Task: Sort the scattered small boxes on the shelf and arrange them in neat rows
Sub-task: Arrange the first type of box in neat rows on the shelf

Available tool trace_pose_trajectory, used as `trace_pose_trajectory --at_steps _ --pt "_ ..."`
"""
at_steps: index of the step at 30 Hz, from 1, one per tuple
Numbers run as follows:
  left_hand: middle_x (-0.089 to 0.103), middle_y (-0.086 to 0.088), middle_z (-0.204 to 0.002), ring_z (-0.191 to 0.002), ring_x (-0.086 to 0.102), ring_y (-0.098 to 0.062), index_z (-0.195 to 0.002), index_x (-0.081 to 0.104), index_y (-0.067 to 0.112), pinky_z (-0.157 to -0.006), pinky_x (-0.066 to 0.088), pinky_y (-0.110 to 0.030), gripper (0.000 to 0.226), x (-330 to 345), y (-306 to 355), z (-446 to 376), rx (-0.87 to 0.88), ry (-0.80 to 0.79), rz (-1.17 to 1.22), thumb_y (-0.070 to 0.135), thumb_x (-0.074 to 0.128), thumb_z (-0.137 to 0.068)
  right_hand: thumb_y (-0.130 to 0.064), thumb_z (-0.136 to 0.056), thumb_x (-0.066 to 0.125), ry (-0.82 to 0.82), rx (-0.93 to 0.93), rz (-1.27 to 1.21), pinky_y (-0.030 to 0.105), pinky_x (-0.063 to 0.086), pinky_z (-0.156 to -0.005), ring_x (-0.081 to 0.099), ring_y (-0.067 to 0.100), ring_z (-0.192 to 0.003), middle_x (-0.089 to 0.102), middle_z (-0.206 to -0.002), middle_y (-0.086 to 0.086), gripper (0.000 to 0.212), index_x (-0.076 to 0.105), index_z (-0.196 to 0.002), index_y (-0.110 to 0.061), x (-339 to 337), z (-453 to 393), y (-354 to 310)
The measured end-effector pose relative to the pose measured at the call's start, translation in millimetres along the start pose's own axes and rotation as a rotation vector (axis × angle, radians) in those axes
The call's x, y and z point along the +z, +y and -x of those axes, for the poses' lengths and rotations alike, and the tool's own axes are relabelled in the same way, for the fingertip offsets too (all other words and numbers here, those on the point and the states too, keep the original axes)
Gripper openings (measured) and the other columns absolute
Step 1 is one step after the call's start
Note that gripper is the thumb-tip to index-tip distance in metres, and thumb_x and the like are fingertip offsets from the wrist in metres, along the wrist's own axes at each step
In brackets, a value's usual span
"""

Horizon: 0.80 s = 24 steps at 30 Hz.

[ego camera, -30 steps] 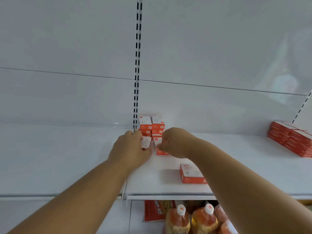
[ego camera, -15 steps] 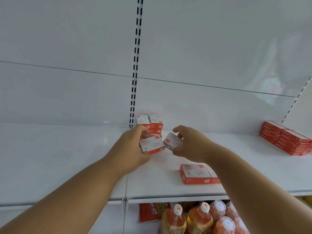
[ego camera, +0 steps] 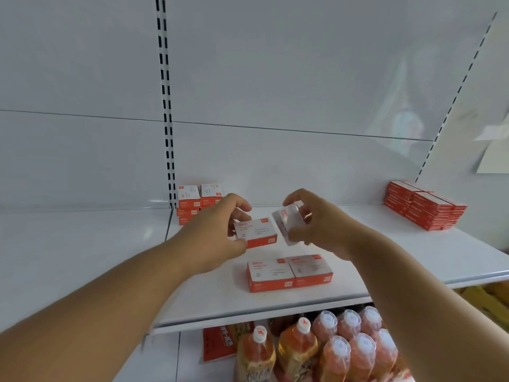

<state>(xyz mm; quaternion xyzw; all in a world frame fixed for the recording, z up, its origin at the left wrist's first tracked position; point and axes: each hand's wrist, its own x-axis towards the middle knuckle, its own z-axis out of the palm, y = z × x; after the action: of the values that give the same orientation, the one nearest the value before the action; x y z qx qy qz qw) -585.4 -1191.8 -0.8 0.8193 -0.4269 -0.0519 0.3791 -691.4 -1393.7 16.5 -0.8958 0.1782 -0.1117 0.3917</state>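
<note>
My left hand (ego camera: 212, 235) grips a small white and orange box (ego camera: 257, 233) above the white shelf (ego camera: 385, 257). My right hand (ego camera: 316, 224) holds a second small box (ego camera: 287, 223), tilted and blurred, just right of the first. Two matching boxes (ego camera: 289, 272) lie side by side on the shelf below my hands. At the back, next to the slotted upright, stands a small stack of the same boxes (ego camera: 197, 201), partly hidden by my left hand.
A larger stack of flat orange boxes (ego camera: 424, 206) sits at the back right of the shelf. Several bottles of orange drink (ego camera: 325, 348) stand on the level below, next to a red packet (ego camera: 220, 344). Paper sheets (ego camera: 493, 150) hang on the right wall.
Both hands have lifted a box each away from the back stack and pulled them toward me and to the right. The view has shifted, showing a second box lying on the shelf.
</note>
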Motion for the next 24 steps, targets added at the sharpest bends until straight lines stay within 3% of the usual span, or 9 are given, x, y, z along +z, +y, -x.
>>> trace_pose_trajectory --at_steps 4,7,9,11,15,17,21,24 --pt "0.060 0.024 -0.112 -0.095 0.064 -0.002 -0.111 0.050 0.042 -0.083 0.058 -0.028 0.045 10.7 3.7 -8.8 -0.057 -0.055 0.013 0.022 0.077 -0.081 -0.010 -0.081 0.071 0.169 0.156 -0.153 0.037 0.050 -0.058 0.067 0.029 -0.065 0.068 -0.085 0.013 0.022 0.051 -0.090 -0.011 -4.7 -10.3 25.0" --pt "0.062 0.019 -0.110 -0.095 0.066 -0.004 -0.108 0.057 0.038 -0.083 0.058 -0.027 0.040 16.7 1.9 -9.1 -0.128 -0.109 0.061 0.015 0.077 -0.082 -0.020 -0.086 0.070 0.208 0.238 -0.188 0.037 0.058 -0.063 0.072 0.024 -0.070 0.070 -0.087 0.010 0.018 0.055 -0.094 -0.017 -5.4 -9.1 37.8" --pt "0.064 0.016 -0.110 -0.095 0.066 -0.004 -0.109 0.060 0.034 -0.079 0.057 -0.020 0.035 18.7 1.9 -8.2 -0.166 -0.142 0.072 0.012 0.074 -0.086 -0.027 -0.089 0.066 0.193 0.211 -0.090 0.034 0.057 -0.063 0.069 0.019 -0.072 0.068 -0.088 0.003 0.016 0.058 -0.102 -0.027 -4.7 -6.3 41.6" --pt "0.063 0.017 -0.110 -0.097 0.065 -0.004 -0.111 0.061 0.032 -0.078 0.056 -0.017 0.031 19.6 3.1 -8.8 -0.182 -0.159 0.063 0.012 0.070 -0.089 -0.032 -0.089 0.060 0.151 0.152 0.113 0.035 0.055 -0.065 0.067 0.018 -0.075 0.067 -0.086 -0.002 0.008 0.063 -0.096 -0.028 -5.2 -4.2 43.0" --pt "0.061 0.016 -0.114 -0.104 0.062 -0.007 -0.117 0.060 0.035 -0.088 0.055 -0.026 0.026 22.4 8.8 -5.2 -0.216 -0.172 0.078 0.022 0.063 -0.095 -0.043 -0.091 0.058 0.057 0.093 0.379 0.026 0.047 -0.062 0.060 0.011 -0.080 0.064 -0.092 -0.008 0.019 0.067 -0.093 -0.027 -8.6 0.2 42.9" --pt "0.057 0.016 -0.120 -0.106 0.059 -0.006 -0.121 0.057 0.038 -0.094 0.053 -0.030 0.028 25.6 11.2 -0.4 -0.197 -0.184 0.016 0.035 0.063 -0.094 -0.043 -0.092 0.059 0.004 0.040 0.347 0.023 0.046 -0.067 0.058 0.007 -0.083 0.063 -0.097 -0.011 0.020 0.069 -0.099 -0.027 -9.6 3.0 41.9" --pt "0.033 0.021 -0.140 -0.133 0.033 -0.005 -0.135 0.042 0.043 -0.110 0.035 -0.028 0.044 31.9 17.5 9.0 -0.116 -0.216 -0.203 0.050 0.056 -0.093 -0.050 -0.088 0.063 -0.101 -0.063 0.304 0.024 0.043 -0.090 0.054 0.004 -0.102 0.055 -0.112 -0.018 0.037 0.061 -0.122 -0.037 -15.9 12.5 42.8" --pt "0.008 0.020 -0.158 -0.147 0.004 -0.003 -0.151 0.017 0.043 -0.120 0.014 -0.031 0.068 38.3 24.8 14.6 -0.070 -0.295 -0.337 0.058 0.049 -0.093 -0.050 -0.084 0.067 -0.201 -0.129 0.291 0.024 0.046 -0.093 0.054 0.000 -0.095 0.054 -0.116 -0.020 0.045 0.056 -0.127 -0.042 -25.2 17.6 46.2"
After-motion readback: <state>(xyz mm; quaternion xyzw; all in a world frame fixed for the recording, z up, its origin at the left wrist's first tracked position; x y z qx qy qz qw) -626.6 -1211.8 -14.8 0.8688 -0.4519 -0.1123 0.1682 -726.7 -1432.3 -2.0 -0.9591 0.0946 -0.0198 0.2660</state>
